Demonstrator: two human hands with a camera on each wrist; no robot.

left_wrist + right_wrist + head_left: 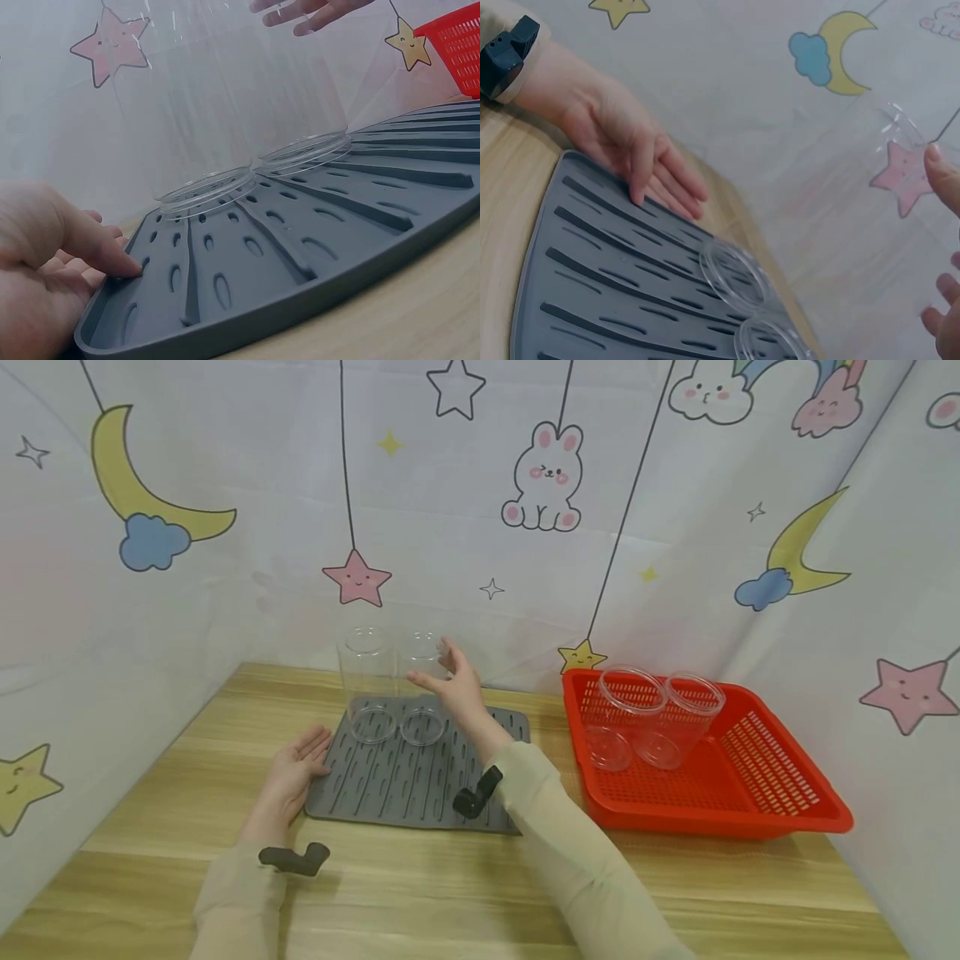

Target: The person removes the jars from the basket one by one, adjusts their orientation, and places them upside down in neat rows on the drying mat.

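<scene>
A pale printed cloth [270, 460], with moons, stars and rabbits on it, hangs along the left side, behind the wood-look worktop [420, 897] and round to the right. My left hand [294, 772] lies relaxed and empty at the left edge of the grey ridged mat [375, 793], palm turned inward, thumb touching the mat's edge, a black device [295, 858] on the wrist. Next, toward the back of the mat, one clear cup [367, 685] stands on end, and just to its right stands a second clear cup [417, 700], the two so close that the first leaves me little room on that side. My right hand [459, 685] is at the upper part of that second cup, thumb and fingers spread apart in a wide opening; whether any fingertip touches it I cannot tell. My right sleeve [570, 827] and another black device [477, 793] cross over the mat's right part and hide some of it. Further right, beyond my forearm, sits the red basket [720, 822], its perforated wall rising around two more clear cups: one [628, 720] near the left wall, the other [684, 727] just beside it, rims up.
</scene>
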